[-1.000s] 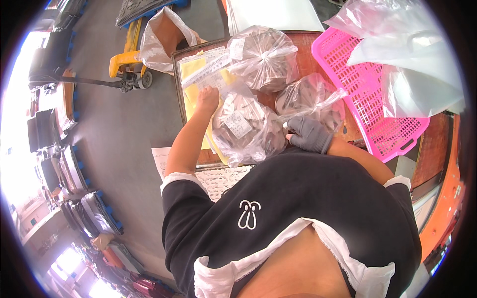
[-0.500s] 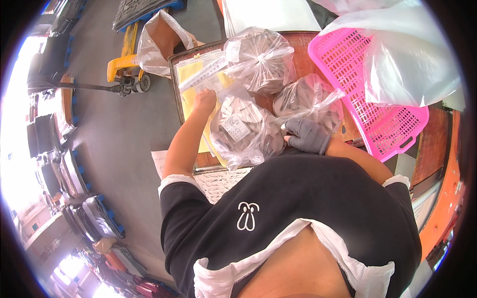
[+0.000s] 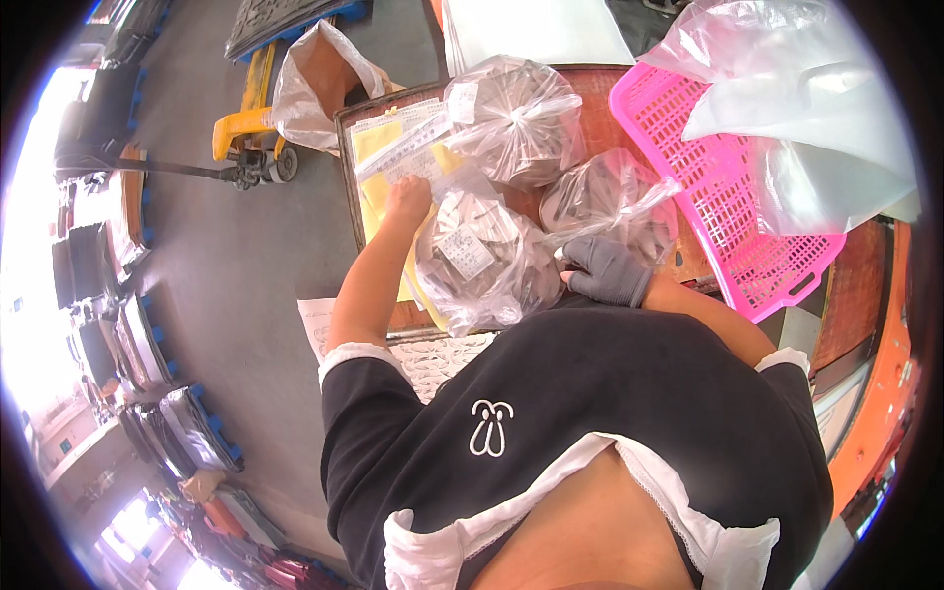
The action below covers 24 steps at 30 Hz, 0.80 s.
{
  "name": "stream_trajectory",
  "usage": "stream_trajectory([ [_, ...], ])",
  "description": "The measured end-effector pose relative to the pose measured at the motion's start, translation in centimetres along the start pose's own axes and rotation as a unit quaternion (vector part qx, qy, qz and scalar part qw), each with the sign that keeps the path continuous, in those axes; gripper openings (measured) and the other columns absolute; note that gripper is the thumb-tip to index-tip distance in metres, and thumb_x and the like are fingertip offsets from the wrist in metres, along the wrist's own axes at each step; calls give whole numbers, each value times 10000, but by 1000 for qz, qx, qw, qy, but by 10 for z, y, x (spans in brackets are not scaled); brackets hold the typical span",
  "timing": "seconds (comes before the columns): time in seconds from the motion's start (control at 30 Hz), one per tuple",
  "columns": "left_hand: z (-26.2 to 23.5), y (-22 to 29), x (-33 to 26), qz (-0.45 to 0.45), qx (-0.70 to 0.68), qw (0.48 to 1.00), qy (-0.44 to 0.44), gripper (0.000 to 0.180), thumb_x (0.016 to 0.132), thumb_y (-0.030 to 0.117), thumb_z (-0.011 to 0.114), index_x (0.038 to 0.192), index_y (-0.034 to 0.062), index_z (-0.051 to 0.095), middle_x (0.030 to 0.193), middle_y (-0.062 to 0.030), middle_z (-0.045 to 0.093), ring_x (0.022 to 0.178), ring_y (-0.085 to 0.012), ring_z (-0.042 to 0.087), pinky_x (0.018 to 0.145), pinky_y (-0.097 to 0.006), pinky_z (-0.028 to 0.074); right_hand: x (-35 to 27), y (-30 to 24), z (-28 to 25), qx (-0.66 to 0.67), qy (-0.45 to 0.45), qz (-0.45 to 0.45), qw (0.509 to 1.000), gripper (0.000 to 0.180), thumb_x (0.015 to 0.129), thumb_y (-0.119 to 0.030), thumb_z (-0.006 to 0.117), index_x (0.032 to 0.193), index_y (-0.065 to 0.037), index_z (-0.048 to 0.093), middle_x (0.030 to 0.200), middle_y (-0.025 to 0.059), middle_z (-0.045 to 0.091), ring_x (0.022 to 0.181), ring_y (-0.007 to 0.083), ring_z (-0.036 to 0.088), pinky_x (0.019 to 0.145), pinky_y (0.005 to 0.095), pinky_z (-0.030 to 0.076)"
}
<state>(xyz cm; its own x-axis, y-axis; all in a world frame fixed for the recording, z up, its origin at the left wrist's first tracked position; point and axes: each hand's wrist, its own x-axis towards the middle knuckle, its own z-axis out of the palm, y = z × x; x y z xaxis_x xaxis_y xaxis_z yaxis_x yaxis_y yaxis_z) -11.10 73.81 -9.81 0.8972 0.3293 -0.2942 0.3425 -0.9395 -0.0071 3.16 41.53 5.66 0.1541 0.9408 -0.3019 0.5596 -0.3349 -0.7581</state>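
Note:
A clear plastic bag [image 3: 489,265] of pale flat pieces, with a white label on it, lies in front of me between my hands. My bare left hand [image 3: 407,203] is closed at the bag's far left edge, over the papers; its fingertips are partly hidden. On the other side my right hand [image 3: 608,272], in a grey glove with bare fingertips, pinches the film at the bag's right edge. Two more filled bags rest beyond: a gathered bag [image 3: 516,118] at the far side and another bag [image 3: 610,202] just past my right hand. Yellow and white papers [image 3: 379,147] lie beneath my left hand.
A pink plastic basket [image 3: 688,147] leans at the right with loose clear bags [image 3: 816,118] over it. The brown table [image 3: 600,88] has a raised rim. A white sack [image 3: 320,88] and a yellow pallet jack [image 3: 241,128] stand on the floor beyond left.
The loose clear bags over the pink basket have shifted and sunk lower, baring more of its far part. My left hand has moved very slightly right; my right hand stays put.

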Motion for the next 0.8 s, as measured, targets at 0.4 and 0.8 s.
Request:
stream_trajectory([
  [0.4, 3, -53, -23, -237, -398, 882, 88, 237, 787, 214, 526, 854, 1, 607, 809, -167, 640, 741, -282, 615, 680, -365, 469, 0, -1, 3, 16, 21, -4, 1000, 226, 770, -214, 592, 871, -19, 538, 759, 163, 568, 736, 343, 566, 658, 413, 441],
  [0.8, -9, -16, -33, -119, -102, 981, 116, 449, 728, 296, 692, 1061, 48, 522, 1163, -125, 505, 1031, -301, 508, 826, -392, 435, -1, -2, 3, 19, 9, 0, 1000, 232, 775, -212, 590, 883, -12, 541, 756, 170, 569, 738, 342, 567, 659, 416, 437],
])
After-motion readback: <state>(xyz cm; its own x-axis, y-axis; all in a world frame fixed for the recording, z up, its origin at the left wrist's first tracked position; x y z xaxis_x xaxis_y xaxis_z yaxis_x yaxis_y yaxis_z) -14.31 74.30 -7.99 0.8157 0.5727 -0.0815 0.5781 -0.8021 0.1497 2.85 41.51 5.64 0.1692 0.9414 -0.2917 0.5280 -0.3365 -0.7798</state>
